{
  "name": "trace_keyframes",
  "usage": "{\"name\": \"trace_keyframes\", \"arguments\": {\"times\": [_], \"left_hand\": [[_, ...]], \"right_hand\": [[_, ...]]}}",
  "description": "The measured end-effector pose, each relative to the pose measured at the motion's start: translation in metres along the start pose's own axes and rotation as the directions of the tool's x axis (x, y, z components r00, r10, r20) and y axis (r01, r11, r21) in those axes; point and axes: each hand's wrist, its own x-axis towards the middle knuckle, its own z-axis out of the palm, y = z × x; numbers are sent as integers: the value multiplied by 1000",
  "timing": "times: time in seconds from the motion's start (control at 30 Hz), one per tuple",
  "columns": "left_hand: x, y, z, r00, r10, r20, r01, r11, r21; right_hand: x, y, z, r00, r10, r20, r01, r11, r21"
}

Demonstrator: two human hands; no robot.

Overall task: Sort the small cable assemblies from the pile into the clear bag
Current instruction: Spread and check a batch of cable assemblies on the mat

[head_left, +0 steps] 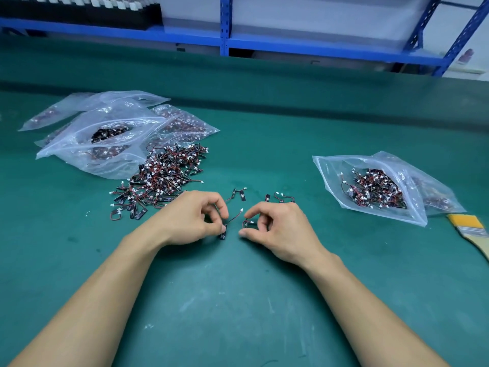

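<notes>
Head view: our left hand [197, 218] pinches one cable assembly [223, 234] by its black tab, wire trailing up to a white plug. Our right hand [275, 226] pinches a second assembly [247, 223], looped, between thumb and forefinger. We're probably teasing singles apart before bagging. The pile [164, 176] sits just beyond the left hand, beside the stacked bags [105, 133]. The clear bag [370, 186] lies off right, part full, probably for quick right-hand drops.

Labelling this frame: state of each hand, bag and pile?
left hand: pinching one cable assembly
right hand: pinching a second assembly
pile: loose on the mat
right clear bag: partly filled, mouth looks open
left bags: stacked, holding assemblies
brush: lying flat, untouched
</notes>
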Motion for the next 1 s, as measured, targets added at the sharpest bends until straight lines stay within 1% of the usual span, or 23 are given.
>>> {"name": "trace_keyframes", "arguments": {"times": [0.13, 0.2, 0.23, 0.3, 0.37, 0.4, 0.47, 0.53, 0.57, 0.7, 0.77, 0.83, 1.0], "left_hand": [[-2, 1, -1, 999, -1, 45, -1, 999, 54], [-3, 1, -1, 1000, 1, 21, -2, 999, 45], [-3, 0, -1, 1000, 11, -23, -10, 999, 44], [-1, -2, 1, 981, 39, -189, -16, 992, 121], [2, -3, 1, 918, 93, -387, 31, 953, 302], [4, -4, 1, 877, 141, -459, 60, 917, 395], [11, -10, -3, 814, 252, -523, 100, 827, 554], [18, -17, -8, 779, 319, -540, 137, 753, 644], [21, -20, -10, 776, 328, -539, 156, 729, 667], [35, -31, -12, 824, 298, -482, 216, 620, 754], [39, -34, -16, 845, 278, -457, 227, 588, 777], [43, -36, -19, 847, 280, -452, 213, 600, 771], [42, -34, -23, 835, 322, -446, 92, 717, 691]], "right_hand": [[1, 0, 0, 999, -11, 45, 12, 1000, -13], [0, 1, -3, 999, -8, 34, 8, 1000, -3], [0, 1, -4, 1000, -9, 25, 9, 1000, 1], [-1, 1, -5, 1000, -8, 6, 8, 1000, 21], [-1, 0, -5, 1000, -2, -10, 3, 999, 40], [-1, 0, -5, 1000, 2, -16, -2, 999, 48], [0, 0, -5, 999, 13, -30, -11, 997, 71], [0, 1, -4, 999, 20, -41, -16, 996, 86], [0, 1, -4, 999, 21, -46, -17, 996, 90], [0, 2, -3, 998, 17, -61, -11, 995, 94], [0, 3, -3, 997, 9, -77, -1, 995, 102], [0, 4, -3, 996, 1, -94, 10, 994, 110], [0, 5, -3, 992, -34, -123, 48, 992, 114]]}}
